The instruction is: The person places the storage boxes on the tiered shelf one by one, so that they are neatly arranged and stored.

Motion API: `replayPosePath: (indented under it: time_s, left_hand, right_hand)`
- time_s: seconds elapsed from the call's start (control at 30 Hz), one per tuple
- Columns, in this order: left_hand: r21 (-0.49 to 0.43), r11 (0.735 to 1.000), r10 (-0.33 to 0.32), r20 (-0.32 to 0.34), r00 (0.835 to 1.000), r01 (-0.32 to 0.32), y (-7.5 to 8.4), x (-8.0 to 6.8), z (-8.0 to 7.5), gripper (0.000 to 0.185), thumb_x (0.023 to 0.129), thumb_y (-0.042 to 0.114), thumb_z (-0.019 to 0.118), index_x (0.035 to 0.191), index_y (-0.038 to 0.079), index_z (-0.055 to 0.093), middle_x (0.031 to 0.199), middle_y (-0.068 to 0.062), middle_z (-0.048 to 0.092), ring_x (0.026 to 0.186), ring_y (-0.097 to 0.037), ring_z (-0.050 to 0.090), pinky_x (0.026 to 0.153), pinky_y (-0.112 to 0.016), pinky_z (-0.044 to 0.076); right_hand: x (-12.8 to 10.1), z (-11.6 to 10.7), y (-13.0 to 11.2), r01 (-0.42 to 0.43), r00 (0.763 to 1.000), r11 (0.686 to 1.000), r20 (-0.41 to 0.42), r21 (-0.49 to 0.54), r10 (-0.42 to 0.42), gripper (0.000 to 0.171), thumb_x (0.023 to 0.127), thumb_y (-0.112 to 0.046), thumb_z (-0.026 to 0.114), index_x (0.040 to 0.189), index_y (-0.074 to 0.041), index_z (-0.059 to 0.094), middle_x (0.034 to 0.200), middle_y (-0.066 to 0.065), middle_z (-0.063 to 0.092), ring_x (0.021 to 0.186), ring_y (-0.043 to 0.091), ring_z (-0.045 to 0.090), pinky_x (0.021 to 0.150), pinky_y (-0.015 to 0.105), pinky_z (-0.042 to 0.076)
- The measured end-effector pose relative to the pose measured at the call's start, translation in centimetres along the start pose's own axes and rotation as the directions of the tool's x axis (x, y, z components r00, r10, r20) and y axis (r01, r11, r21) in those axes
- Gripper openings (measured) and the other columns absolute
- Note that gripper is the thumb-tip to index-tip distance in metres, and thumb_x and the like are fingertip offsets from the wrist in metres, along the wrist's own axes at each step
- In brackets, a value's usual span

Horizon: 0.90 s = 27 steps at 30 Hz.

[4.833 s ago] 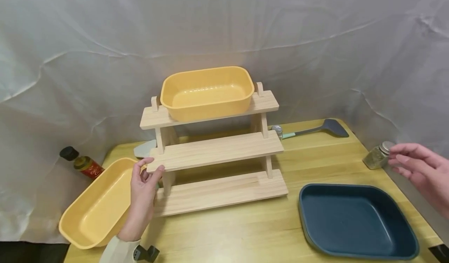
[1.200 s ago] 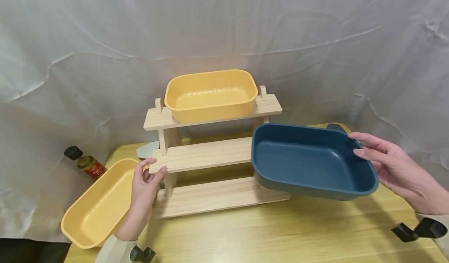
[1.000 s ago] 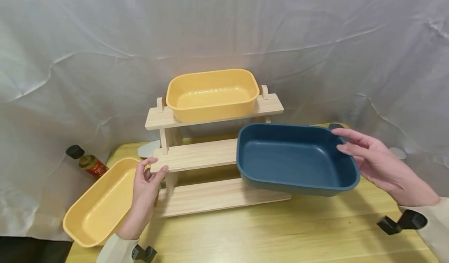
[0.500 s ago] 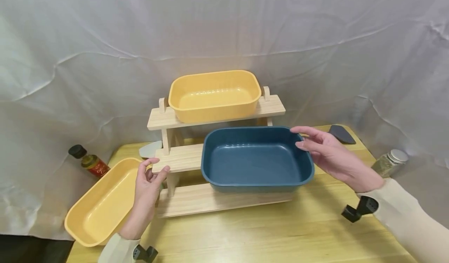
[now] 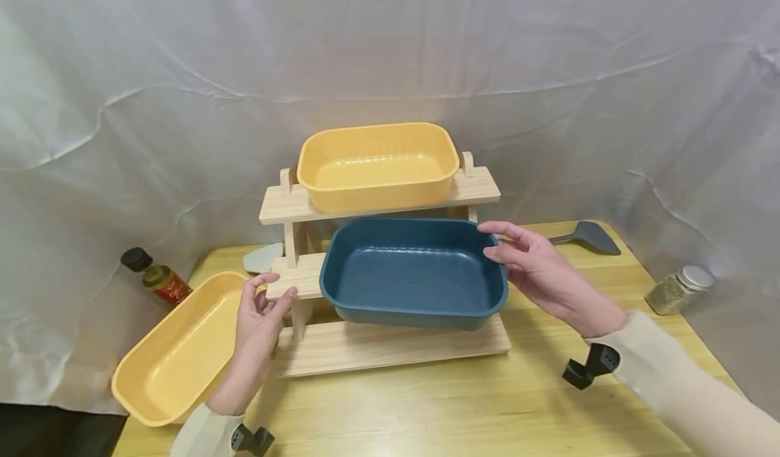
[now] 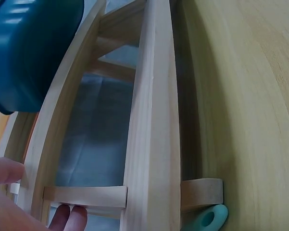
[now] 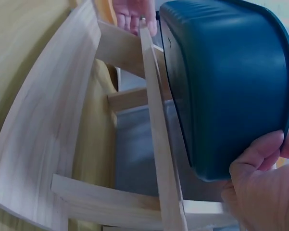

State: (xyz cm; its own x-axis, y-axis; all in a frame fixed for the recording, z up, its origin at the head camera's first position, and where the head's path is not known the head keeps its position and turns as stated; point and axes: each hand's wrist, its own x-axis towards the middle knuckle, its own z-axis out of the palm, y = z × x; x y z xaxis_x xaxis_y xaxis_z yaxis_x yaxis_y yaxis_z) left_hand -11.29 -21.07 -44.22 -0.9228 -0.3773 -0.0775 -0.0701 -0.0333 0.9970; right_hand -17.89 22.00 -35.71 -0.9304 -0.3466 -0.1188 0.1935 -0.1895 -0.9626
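Observation:
My right hand (image 5: 542,271) pinches the right end of a dark blue rectangular basin (image 5: 414,274), thumb inside the rim. The basin is at the middle shelf of a three-tier wooden rack (image 5: 384,349), overhanging its front edge. In the right wrist view the basin's underside (image 7: 175,91) faces the shelf's edge, tipped a little away from it. With thumb and fingers, my left hand (image 5: 256,328) grips the left end of that middle shelf (image 5: 298,277); in the left wrist view its fingertips (image 6: 77,219) lie against a side upright. A yellow basin (image 5: 378,196) sits on the top shelf.
Another yellow basin (image 5: 183,349) lies left of the rack, beside a black-capped sauce bottle (image 5: 157,277). A grey turner (image 5: 591,237) and a glass spice jar (image 5: 679,289) are on the right. A pale utensil head (image 5: 263,257) shows behind the rack. Grey cloth hangs behind.
My right hand has picked up the blue basin from the table at right and carried it left to the middle shelf. The left hand keeps its grip on the rack.

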Motion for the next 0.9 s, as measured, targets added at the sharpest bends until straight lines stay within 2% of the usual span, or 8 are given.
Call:
replayPosePath:
  time_s: [0.2,0.47,0.7,0.9]
  left_hand:
    - [-0.004,1.000,0.007,0.002,1.000,-0.007,0.0,0.0,-0.1,0.042,0.102,0.007,0.079,0.134,0.017,0.055,0.091,0.001,0.048,0.076,-0.009,0.052,0.065,-0.021,0.041]
    - [0.003,1.000,0.018,0.001,1.000,-0.018,0.0,0.1,-0.1,0.043,0.102,0.007,0.079,0.136,0.014,0.054,0.093,0.000,0.047,0.078,-0.009,0.052,0.067,-0.021,0.042]
    - [0.002,1.000,0.028,0.000,1.000,-0.028,0.0,0.1,0.0,0.043,0.102,0.006,0.078,0.137,0.012,0.053,0.094,0.000,0.048,0.078,-0.010,0.052,0.070,-0.022,0.044]
    - [0.008,1.000,0.027,-0.002,1.000,-0.027,0.1,0.1,0.1,0.044,0.102,0.006,0.078,0.137,0.011,0.053,0.093,0.000,0.048,0.077,-0.009,0.052,0.068,-0.021,0.043]
  right_hand:
    - [0.5,1.0,1.0,0.017,0.999,0.999,-0.034,-0.028,-0.018,0.028,0.107,0.001,0.066,0.131,-0.014,0.069,0.092,0.001,0.056,0.084,0.015,0.058,0.079,0.024,0.053]
    - [1.1,2.2,1.9,0.046,0.997,0.997,-0.055,-0.062,-0.049,0.034,0.108,-0.002,0.066,0.140,-0.007,0.060,0.087,0.001,0.057,0.083,0.014,0.058,0.079,0.023,0.053]
    - [1.7,2.9,2.2,0.100,0.992,0.989,-0.061,-0.109,-0.108,0.035,0.108,-0.004,0.066,0.142,-0.006,0.058,0.092,0.000,0.053,0.085,0.014,0.054,0.080,0.024,0.052]
    - [2.4,3.1,2.3,0.110,0.990,0.987,-0.072,-0.121,-0.119,0.036,0.108,-0.004,0.066,0.142,-0.004,0.056,0.093,0.002,0.051,0.083,0.014,0.054,0.077,0.026,0.054]
